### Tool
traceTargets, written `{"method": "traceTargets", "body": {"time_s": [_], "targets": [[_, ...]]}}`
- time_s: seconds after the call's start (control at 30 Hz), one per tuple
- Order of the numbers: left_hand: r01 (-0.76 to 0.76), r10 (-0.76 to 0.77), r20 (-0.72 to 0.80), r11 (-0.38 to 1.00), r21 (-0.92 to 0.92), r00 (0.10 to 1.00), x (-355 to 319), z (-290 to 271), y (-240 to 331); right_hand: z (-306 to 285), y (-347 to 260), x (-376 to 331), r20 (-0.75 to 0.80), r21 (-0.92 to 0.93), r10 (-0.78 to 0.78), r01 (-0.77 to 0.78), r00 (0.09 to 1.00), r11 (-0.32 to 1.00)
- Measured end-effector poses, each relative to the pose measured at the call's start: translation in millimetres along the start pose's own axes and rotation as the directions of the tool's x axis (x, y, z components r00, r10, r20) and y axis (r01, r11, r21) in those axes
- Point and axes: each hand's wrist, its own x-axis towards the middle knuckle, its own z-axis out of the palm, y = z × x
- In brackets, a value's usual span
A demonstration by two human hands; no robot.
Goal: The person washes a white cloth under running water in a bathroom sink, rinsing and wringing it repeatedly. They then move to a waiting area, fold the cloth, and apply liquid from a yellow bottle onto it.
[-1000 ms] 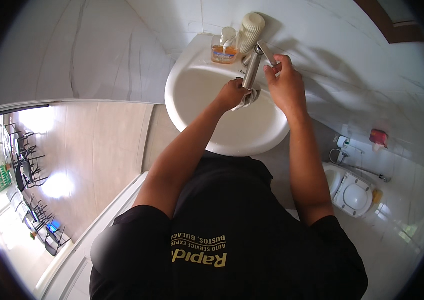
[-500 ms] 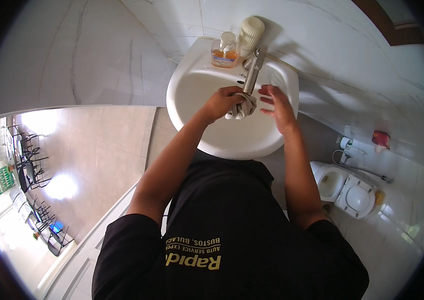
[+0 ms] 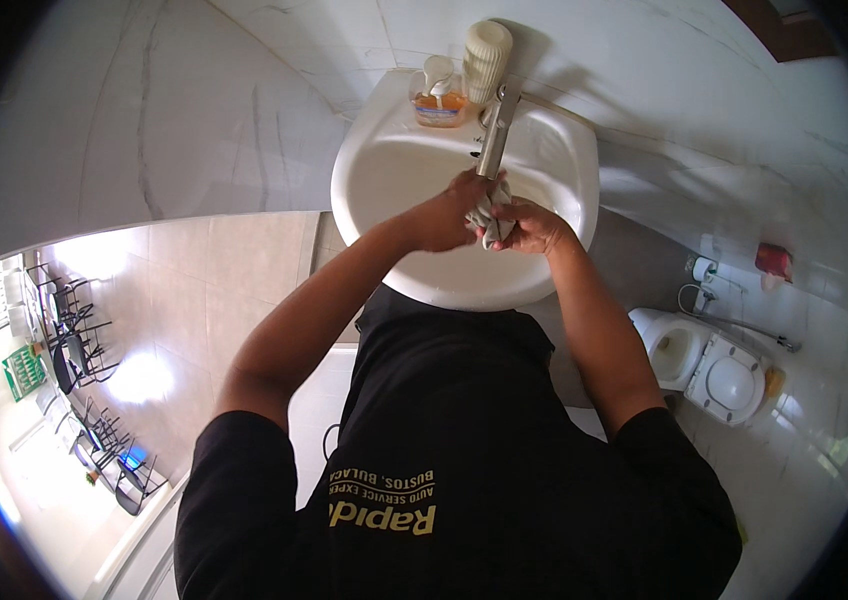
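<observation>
A crumpled light grey cloth (image 3: 490, 216) is bunched between my two hands, just below the spout of the metal faucet (image 3: 494, 140). My left hand (image 3: 444, 215) is closed against the cloth's left side, its fingertips partly hidden near the spout. From the right, my right hand (image 3: 532, 228) grips the cloth with thumb and fingers. Both hands are over the basin of the white sink (image 3: 364, 215). Whether water is running cannot be made out.
On the sink's back ledge stand a pump bottle of orange liquid soap (image 3: 438, 100) and a ribbed cream container (image 3: 487, 62). To the right are a toilet (image 3: 729, 378) with a hose spray and a paper roll (image 3: 704, 269). Black chairs (image 3: 74, 345) stand far left.
My right hand, open and apart from the cloth before, has moved left and closed on it. My left hand has turned, with its back now more over the cloth.
</observation>
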Motion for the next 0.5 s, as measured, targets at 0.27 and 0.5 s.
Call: {"method": "traceTargets", "body": {"time_s": [0.27,0.5], "targets": [[-0.079,0.147,-0.095,0.857,0.509,0.985,5,42,-23,26,-14,21,-0.245,-0.660,0.235,-0.340,0.941,0.670],[0.162,-0.107,-0.135,0.844,0.511,0.985,25,45,-33,33,-8,52,-0.404,-0.911,-0.068,-0.408,0.912,-0.063]]}}
